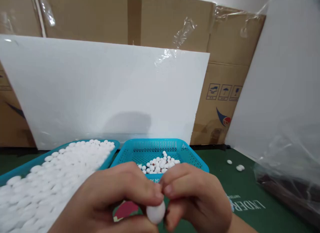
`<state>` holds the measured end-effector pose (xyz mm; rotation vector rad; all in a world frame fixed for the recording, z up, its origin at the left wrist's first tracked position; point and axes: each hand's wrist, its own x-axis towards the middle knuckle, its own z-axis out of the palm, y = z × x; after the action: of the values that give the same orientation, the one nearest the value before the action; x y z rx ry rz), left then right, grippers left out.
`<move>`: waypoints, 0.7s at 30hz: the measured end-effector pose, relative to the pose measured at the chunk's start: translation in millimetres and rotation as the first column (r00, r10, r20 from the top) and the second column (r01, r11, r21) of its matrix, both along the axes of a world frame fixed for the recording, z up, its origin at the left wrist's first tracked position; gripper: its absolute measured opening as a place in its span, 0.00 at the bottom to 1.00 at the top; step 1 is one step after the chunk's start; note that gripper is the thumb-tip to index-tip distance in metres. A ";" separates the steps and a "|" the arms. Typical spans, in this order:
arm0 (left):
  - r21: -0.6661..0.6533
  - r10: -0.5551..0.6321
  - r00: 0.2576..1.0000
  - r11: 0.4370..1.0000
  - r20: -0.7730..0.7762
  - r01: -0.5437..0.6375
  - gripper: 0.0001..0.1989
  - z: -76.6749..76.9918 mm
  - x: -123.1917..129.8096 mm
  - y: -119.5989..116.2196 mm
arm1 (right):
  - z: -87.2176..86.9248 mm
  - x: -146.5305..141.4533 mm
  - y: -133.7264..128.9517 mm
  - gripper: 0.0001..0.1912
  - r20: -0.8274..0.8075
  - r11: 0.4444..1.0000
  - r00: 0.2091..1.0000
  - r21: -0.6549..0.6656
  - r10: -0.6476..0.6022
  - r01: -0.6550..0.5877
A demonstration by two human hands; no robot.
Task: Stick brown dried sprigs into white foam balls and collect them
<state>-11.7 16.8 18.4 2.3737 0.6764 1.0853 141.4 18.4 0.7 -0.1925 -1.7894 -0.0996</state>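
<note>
Low in the view, my left hand [120, 196] is closed around a smooth white ball [155, 213], pinching it between thumb and fingers. My right hand [197, 196] meets it from the other side, fingers bent together close to the top of the ball. Whatever those right fingertips may hold is hidden. Just beyond both hands sits a blue perforated basket [122, 149], and small white balls with reddish-brown specks among them [160, 164] lie in it. My hands cover part of its near rim.
At the left, a long blue tray [110, 156] is heaped with white balls [62, 183]. Several loose white balls [240, 167] lie on the green mat [217, 159]. A clear plastic bag with dark contents [287, 193] is at the right. A white board [112, 82] leans against cardboard boxes [165, 22] behind.
</note>
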 end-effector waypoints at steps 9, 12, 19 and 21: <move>-0.223 0.075 0.978 0.974 0.197 -0.030 0.24 3.9 10.7 -2.6 | -8.3 -1.9 4.4 0.10 0.014 0.997 0.999 -0.062 -0.041 0.042; -0.176 0.107 0.986 0.981 0.132 -0.083 0.22 2.5 8.6 -1.5 | -9.6 -2.8 3.6 0.10 0.032 0.994 0.998 -0.097 -0.045 0.048; 0.044 -0.003 1.000 0.999 0.018 0.002 0.15 -11.0 -2.4 14.8 | -13.3 -8.0 4.4 0.13 0.002 0.960 0.999 -0.277 0.040 -0.038; 0.036 -0.014 0.999 0.999 0.041 0.013 0.15 -14.6 -2.5 15.9 | -14.5 -8.9 4.9 0.14 -0.014 0.951 0.999 -0.306 0.043 -0.045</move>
<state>-14.2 32.8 3.8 2.3756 0.6303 1.1468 132.5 23.4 -13.8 -0.3746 -1.7946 0.2127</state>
